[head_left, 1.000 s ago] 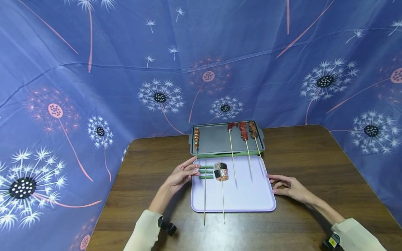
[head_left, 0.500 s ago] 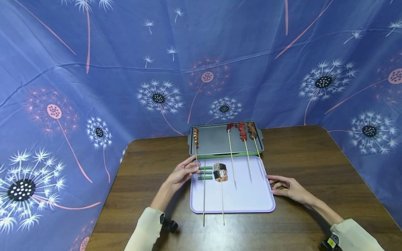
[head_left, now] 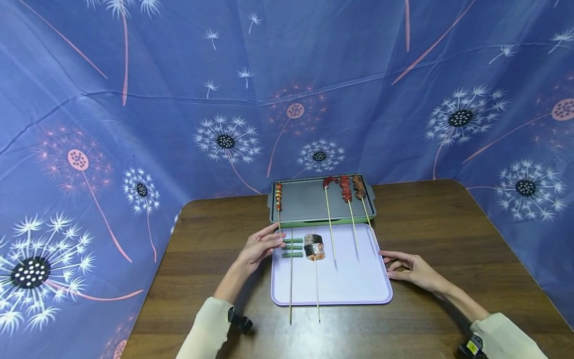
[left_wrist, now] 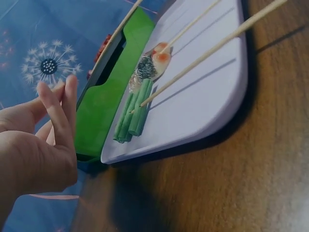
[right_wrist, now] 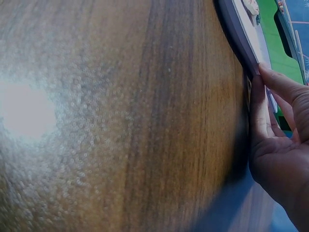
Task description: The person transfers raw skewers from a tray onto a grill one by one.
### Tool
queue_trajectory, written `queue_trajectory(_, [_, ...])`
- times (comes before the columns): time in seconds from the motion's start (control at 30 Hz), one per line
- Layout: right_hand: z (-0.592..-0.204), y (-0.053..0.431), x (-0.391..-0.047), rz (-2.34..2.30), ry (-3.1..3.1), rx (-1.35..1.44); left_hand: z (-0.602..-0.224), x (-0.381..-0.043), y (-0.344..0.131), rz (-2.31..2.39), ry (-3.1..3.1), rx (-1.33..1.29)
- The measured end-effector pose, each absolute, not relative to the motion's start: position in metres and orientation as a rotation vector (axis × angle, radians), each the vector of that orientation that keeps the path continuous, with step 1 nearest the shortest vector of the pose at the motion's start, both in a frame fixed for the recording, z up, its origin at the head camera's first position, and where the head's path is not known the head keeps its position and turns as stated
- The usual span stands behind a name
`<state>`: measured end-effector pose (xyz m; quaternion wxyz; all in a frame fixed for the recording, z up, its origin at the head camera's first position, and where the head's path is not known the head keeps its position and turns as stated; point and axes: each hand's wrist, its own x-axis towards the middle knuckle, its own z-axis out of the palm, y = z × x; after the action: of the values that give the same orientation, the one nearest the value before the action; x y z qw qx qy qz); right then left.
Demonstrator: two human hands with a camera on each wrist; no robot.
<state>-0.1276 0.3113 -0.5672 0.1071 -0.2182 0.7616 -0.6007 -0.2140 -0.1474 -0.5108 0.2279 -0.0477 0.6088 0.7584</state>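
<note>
In the head view, my left hand (head_left: 257,249) pinches the lower stick of a small skewer with red, yellow and white pieces (head_left: 279,197). The food end of that skewer lies on the left part of a grey griddle plate (head_left: 302,199). The left wrist view shows that hand's fingertips together, beside the griddle's green base (left_wrist: 99,116). My right hand (head_left: 414,269) holds the right rim of a lilac tray (head_left: 354,289) between thumb and fingers. On the tray lie a skewer of green stalks (head_left: 293,255) and a skewer with a dark-skinned, pink-fleshed fish-like roll (head_left: 314,248).
At the griddle's right rest a curved dark red skewer (head_left: 329,181), a red meat skewer (head_left: 345,188) and a brown one (head_left: 359,187); their sticks reach over the tray. The wooden table (head_left: 215,239) meets a blue dandelion-print cloth (head_left: 179,119) behind.
</note>
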Motion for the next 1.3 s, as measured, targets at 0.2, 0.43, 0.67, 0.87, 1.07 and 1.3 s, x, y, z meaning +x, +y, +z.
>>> queue_trajectory(0.2, [-0.566,0.311,-0.127,-1.774,2.233,-0.660,-0.512,-0.210,-0.147,2.068,1.817,-0.149])
queue_trajectory(0.43, [-0.565,0.311,-0.128,-1.769,2.221,-0.657,-0.511,-0.207,-0.149,2.038,1.892,-0.105])
queue_trajectory(0.67, [-0.568,0.311,-0.129,-1.759,2.240,-0.633,-0.512,-0.202,-0.157,1.995,1.910,-0.074])
queue_trajectory(0.87, [-0.571,0.312,-0.129,-1.725,2.264,-0.610,-0.512,-0.194,-0.166,1.953,1.927,-0.059])
queue_trajectory(1.07, [-0.570,0.310,-0.129,-1.718,2.278,-0.611,-0.508,-0.177,-0.173,1.938,1.934,-0.028])
queue_trajectory(1.3, [-0.567,0.310,-0.129,-1.752,2.276,-0.646,-0.508,-0.153,-0.182,1.877,1.944,0.049])
